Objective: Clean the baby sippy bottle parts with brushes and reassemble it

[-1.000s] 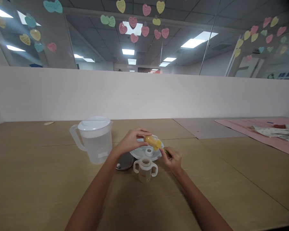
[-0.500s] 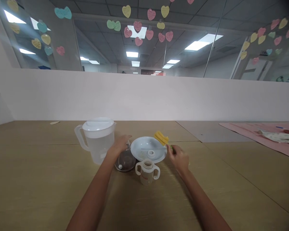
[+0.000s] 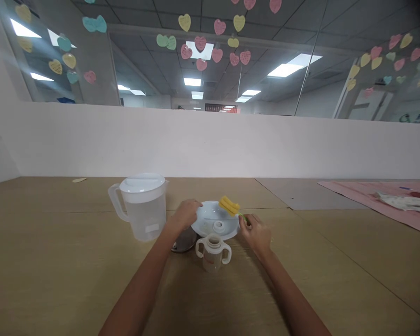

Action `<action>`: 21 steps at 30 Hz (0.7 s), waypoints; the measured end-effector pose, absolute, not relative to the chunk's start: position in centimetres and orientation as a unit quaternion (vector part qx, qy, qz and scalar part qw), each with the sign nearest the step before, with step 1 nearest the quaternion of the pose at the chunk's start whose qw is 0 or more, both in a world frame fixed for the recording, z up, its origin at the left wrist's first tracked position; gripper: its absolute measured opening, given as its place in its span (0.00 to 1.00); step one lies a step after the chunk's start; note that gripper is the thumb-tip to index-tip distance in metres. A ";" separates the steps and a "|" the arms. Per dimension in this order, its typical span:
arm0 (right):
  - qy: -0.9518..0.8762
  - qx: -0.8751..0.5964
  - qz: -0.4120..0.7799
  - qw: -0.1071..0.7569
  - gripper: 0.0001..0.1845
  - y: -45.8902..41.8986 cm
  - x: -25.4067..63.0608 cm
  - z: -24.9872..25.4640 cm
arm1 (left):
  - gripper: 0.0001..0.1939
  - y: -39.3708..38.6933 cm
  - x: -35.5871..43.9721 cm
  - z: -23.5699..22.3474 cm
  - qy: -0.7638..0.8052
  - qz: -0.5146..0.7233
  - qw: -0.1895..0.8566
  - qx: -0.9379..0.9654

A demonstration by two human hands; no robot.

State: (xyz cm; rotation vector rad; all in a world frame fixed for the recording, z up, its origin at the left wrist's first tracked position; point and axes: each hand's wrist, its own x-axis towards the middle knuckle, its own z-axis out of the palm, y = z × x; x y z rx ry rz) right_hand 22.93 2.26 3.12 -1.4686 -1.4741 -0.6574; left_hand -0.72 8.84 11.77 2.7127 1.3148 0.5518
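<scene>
My right hand [image 3: 257, 233] is closed around the thin green handle of a sponge brush [image 3: 229, 206]. Its yellow sponge head is over the far right part of a white bowl [image 3: 206, 215]. At the bowl's left rim, my left hand [image 3: 186, 215] has its fingers closed on the edge. Inside the bowl lies a small white ring-shaped cap [image 3: 219, 227]. In front stands an uncapped, clear two-handled baby cup [image 3: 212, 256] with a white collar. A dark see-through lid [image 3: 185, 241] sits under my left wrist, partly hidden.
A clear plastic jug [image 3: 145, 210] with a white lid stands left of my left hand. At far right, a pink cloth [image 3: 357, 196] bears white fabric and a blue pen. A white wall [image 3: 210, 144] and a window with heart notes rise behind the table [image 3: 73, 266].
My left hand has moved right, from above the dark lid to the bowl's rim. The sponge brush has shifted slightly left and down over the bowl with my right hand.
</scene>
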 end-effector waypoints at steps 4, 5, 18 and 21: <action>-0.611 -0.583 -0.272 0.461 0.20 2.3 22.9 3.2 | 0.13 8.0 1.1 10.6 0.412 0.166 0.077 0.892; -0.613 -0.580 -0.273 0.462 0.21 2.3 22.8 3.1 | 0.11 8.0 1.3 10.2 0.414 0.166 0.086 0.891; -0.665 -0.524 -0.249 0.469 0.17 2.2 22.2 2.7 | 0.14 6.4 -0.9 10.4 0.335 0.440 0.240 0.798; -0.637 -0.555 -0.264 0.465 0.18 2.4 22.3 2.5 | 0.14 4.4 -3.0 9.3 0.354 0.517 0.223 0.747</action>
